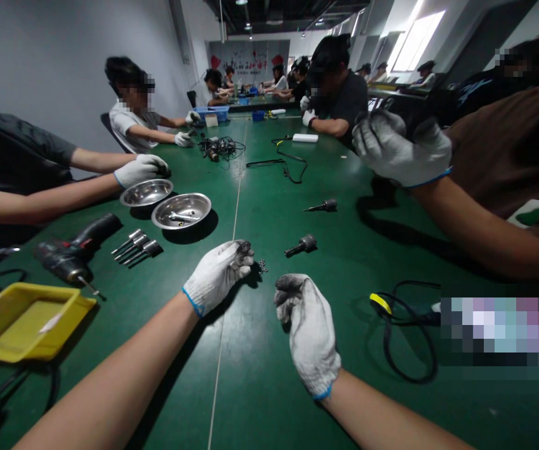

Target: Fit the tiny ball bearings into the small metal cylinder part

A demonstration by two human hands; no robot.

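Observation:
My left hand (222, 270), in a white glove with dark-stained fingertips, is closed just left of a small pile of tiny metal rings or nuts (262, 266). Whatever its fingers hold, if anything, is hidden. My right hand (307, 325), gloved the same way, has its fingers curled inward above the table, and their grip cannot be made out. Beyond it lies a dark cylindrical piece with a shank (301, 245), apart from both hands. A similar piece with a thinner shank (322, 205) lies farther back.
To the left are a power drill (75, 250), several metal shanked pieces (137, 247), a yellow bin (20, 322) and two steel bowls, the nearer bowl (204, 209) holding metal parts. A looped black cable (431, 369) is at right. Co-workers' gloved hands (401, 150) flank the green table (260, 387).

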